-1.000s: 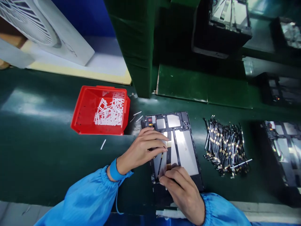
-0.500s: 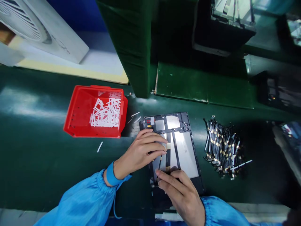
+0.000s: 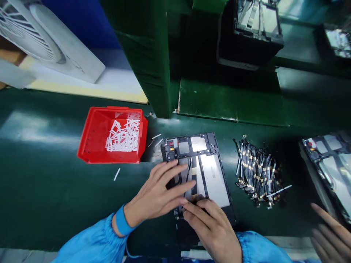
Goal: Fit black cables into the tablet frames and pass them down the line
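An opened tablet [image 3: 221, 182] lies in front of me, showing silver battery panels, dark ribbon cables [image 3: 203, 175] and gold-coloured tape. My left hand [image 3: 161, 190] rests over its left side, fingers spread, the tips beside a thin black flex cable [image 3: 188, 175]. At the tablet's lower part, my right hand [image 3: 211, 226] has its fingers drawn together, the thumb and index tip close to that cable's lower end. Whatever sits between those fingertips is hidden. The left index or little fingertips nearly meet the right ones.
A red bin [image 3: 93, 137] of white strips stands left; loose strips [image 3: 117, 174] lie nearby. Right of the tablet is a pile of flex cables [image 3: 256, 171]. Another opened tablet [image 3: 329, 157] and another person's blurred hand [image 3: 330, 233] are far right. A green post [image 3: 156, 73] rises behind.
My left hand has shifted slightly down and left, and its fingers have spread. My right hand stays nearly in place. Another person's hand and a tablet have come into view at right.
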`<action>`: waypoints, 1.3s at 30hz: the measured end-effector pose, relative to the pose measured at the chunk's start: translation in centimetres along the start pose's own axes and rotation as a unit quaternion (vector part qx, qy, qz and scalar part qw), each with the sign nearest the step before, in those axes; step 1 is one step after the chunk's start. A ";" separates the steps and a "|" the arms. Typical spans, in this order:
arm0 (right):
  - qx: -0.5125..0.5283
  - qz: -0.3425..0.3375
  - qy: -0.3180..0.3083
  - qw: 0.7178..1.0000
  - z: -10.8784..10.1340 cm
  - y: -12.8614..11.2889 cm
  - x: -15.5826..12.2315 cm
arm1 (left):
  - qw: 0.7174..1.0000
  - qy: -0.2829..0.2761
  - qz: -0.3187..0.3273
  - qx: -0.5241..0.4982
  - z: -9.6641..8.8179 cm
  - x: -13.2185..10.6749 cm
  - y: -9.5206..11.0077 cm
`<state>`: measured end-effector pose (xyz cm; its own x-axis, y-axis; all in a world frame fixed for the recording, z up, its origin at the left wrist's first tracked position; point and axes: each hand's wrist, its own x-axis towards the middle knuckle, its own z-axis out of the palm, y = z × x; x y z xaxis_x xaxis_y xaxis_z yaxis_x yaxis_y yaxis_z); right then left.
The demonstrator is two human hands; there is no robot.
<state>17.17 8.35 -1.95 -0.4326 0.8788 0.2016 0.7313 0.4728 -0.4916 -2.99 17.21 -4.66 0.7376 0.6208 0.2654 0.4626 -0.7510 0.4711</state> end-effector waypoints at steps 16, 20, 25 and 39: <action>-0.089 -0.043 -0.117 0.988 -0.8 -1.1 -1.0 | 0.989 -0.035 -0.117 0.089 0.2 0.7 0.6; -0.143 -0.088 -0.114 0.979 0.4 -2.7 -2.9 | 0.985 -0.019 -0.171 0.032 0.4 1.2 1.0; -0.073 -0.013 -0.064 0.995 -1.0 -1.4 -3.5 | 0.963 0.013 -0.252 -0.091 0.6 1.4 1.4; 0.259 0.353 0.037 0.898 -2.2 5.2 -7.5 | 0.849 0.255 -0.383 -0.259 4.5 0.1 7.3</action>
<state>25.31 4.38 -4.15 0.0924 0.9585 -0.2696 0.4573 -0.2814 -0.8436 2.68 10.81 -4.98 -0.0523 0.9984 -0.0190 0.3343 0.0355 0.9418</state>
